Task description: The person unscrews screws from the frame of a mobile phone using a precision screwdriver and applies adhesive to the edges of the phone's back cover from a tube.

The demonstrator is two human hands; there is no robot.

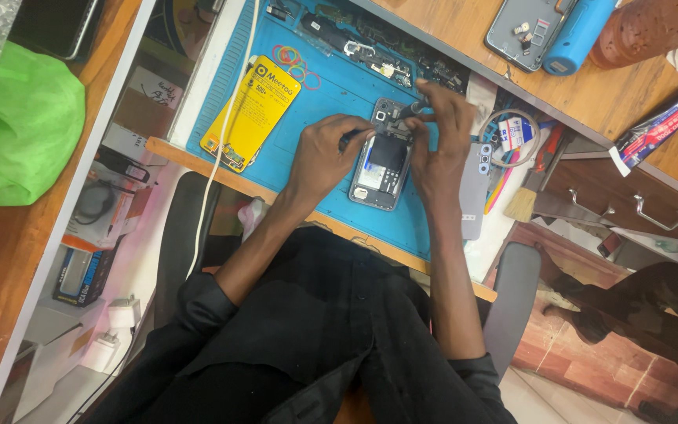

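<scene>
Two hands work on an opened phone (382,161) near the blue mat's (331,86) front edge: left hand (327,149) pinching a dark tool, right hand (441,129) gripping the phone's top.

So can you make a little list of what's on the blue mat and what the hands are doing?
Mat: blue work mat on a wooden board
Middle: opened phone, back off, insides showing
Left hand: rests on the phone's left edge, grip on a thin dark tool
Right hand: at the phone's top right corner, grip on a small dark tool
Left of phone: yellow flat pack, white cable
Right of phone: grey back cover, brush
</scene>
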